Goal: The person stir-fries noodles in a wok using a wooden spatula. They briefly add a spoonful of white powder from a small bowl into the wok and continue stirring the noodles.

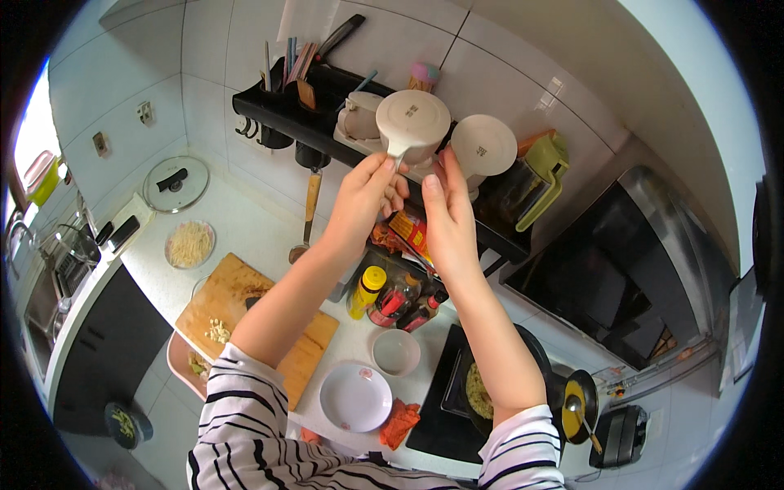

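My left hand (pixel 367 199) pinches the front tab of a cream seasoning jar (pixel 413 119) with a round lid that bears writing. Just right of it, my right hand (pixel 452 211) is raised with thumb and fingers apart. Its fingertips overlap the edge of a second cream seasoning jar (pixel 484 146); whether they touch it is unclear. Another light jar (pixel 361 116) stands to the left. These jars are at a black wall shelf (pixel 331 138), and my hands hide part of its front edge.
Below stand sauce bottles (pixel 387 300), a small bowl (pixel 396 353) and a white plate (pixel 355 398). A cutting board (pixel 300 355) with chopped pieces lies left. Food fills a pan (pixel 478 392) on the black cooktop (pixel 435 429), partly behind my right arm. A green-lidded pitcher (pixel 545 174) stands right.
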The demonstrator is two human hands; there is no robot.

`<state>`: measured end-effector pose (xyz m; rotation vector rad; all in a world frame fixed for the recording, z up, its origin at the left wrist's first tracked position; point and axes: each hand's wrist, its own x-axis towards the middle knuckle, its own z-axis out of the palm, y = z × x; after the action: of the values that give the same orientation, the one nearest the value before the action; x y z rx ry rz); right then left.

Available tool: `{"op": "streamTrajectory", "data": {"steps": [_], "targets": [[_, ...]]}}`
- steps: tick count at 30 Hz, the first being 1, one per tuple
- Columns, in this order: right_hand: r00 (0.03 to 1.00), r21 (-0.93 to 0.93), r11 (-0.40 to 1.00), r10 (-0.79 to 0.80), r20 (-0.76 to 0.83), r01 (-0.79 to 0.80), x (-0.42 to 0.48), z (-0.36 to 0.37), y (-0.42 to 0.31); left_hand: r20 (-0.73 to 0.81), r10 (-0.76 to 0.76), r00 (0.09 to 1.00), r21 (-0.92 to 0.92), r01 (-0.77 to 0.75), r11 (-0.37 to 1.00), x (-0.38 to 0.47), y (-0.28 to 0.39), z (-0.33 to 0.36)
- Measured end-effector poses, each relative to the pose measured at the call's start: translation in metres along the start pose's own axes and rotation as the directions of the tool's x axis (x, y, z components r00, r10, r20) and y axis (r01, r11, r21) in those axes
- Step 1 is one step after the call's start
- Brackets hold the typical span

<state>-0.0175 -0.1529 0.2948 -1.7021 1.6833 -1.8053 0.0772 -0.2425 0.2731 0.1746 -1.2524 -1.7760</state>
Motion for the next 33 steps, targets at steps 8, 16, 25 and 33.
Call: {"op": "streamTrajectory", "data": {"steps": [8,16,25,33], "targets": [[1.000,-0.100,0.995,0.015,0.021,-0.012,0.015,0.011,0.006,0.046,-0.145,0.988,0.122,0.139,0.983,0.059,-0.009,-0.009],[0.997,-0.036,0.999,0.035,0.069,-0.033,-0.010,-0.001,0.006,-0.010,-0.173,0.985,0.172,0.172,0.970,0.025,0.006,0.000],[0.956,-0.500,0.866,0.149,0.251,-0.004,-0.151,-0.100,-0.037,0.207,-0.186,0.961,0.148,0.158,0.976,-0.095,-0.064,0.045],[0.803,-0.879,0.303,0.580,-0.137,-0.369,-0.342,-0.249,-0.026,0.335,-0.285,0.898,0.325,0.174,0.930,-0.163,-0.218,0.098]]}}
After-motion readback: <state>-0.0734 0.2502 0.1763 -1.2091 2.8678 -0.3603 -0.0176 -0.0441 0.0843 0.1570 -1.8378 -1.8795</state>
